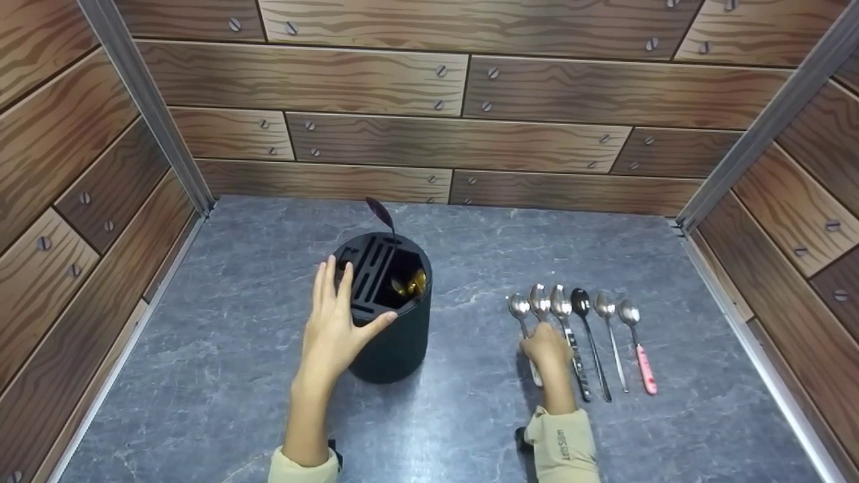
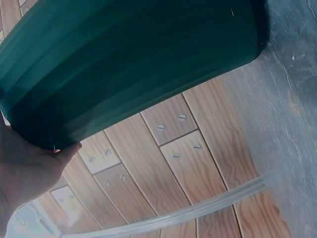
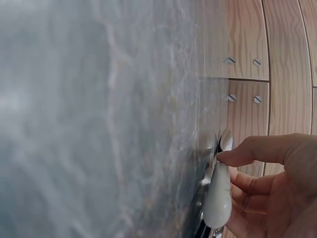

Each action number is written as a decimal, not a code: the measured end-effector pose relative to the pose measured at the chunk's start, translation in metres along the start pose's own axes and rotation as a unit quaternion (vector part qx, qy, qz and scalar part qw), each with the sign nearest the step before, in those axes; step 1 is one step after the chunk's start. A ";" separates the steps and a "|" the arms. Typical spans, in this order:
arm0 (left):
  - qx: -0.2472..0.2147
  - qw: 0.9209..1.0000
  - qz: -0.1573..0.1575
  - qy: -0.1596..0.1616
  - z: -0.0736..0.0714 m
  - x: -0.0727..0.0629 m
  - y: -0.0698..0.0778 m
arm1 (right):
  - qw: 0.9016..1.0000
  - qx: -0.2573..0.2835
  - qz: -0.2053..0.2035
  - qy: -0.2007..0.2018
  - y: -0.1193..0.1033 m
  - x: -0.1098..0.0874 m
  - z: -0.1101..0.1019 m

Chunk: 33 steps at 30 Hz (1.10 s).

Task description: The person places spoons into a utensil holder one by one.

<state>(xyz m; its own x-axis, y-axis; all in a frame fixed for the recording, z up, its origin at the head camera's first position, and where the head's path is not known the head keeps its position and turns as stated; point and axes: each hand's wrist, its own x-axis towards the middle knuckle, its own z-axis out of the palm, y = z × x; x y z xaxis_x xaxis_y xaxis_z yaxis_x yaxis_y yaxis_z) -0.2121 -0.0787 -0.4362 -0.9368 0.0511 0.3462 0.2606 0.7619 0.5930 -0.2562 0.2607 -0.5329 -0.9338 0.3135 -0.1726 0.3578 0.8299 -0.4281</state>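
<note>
A dark cylindrical utensil holder (image 1: 392, 349) with a slotted top stands left of centre. My left hand (image 1: 332, 329) rests on its near-left rim, fingers spread and straight; the thumb touches its side in the left wrist view. A dark spoon (image 1: 380, 212) sticks up from a slot at the back, and gold utensils (image 1: 417, 284) show inside the large opening. To the right, my right hand (image 1: 547, 345) pinches a white-handled spoon (image 3: 218, 198) between thumb and fingers, low over the table. The hand covers part of the handles at the left of the spoon row.
Beside the right hand lie several spoons in a row, among them a black one (image 1: 580, 302) and a pink-handled one (image 1: 645, 369). The grey marbled tabletop (image 1: 470, 402) is enclosed by wood-patterned walls (image 1: 376, 141) at the back and both sides.
</note>
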 end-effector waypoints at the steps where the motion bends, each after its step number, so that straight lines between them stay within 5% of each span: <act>1: 0.000 1.000 -0.001 -0.001 0.000 0.000 0.000 | 1.000 0.000 0.001 -0.001 0.000 0.000 0.000; 33: 0.003 1.000 0.021 0.023 0.003 0.000 -0.002 | 0.999 0.036 -0.013 0.027 -0.003 -0.017 -0.008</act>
<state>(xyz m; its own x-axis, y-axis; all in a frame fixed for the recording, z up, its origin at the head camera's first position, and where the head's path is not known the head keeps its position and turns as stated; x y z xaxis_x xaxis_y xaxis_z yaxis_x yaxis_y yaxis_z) -0.2139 -0.0785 -0.4397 -0.9136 0.0533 0.4031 0.2974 0.7636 0.5731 -0.2418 0.2570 -0.5220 -0.9415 0.3174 -0.1134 0.3305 0.8035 -0.4951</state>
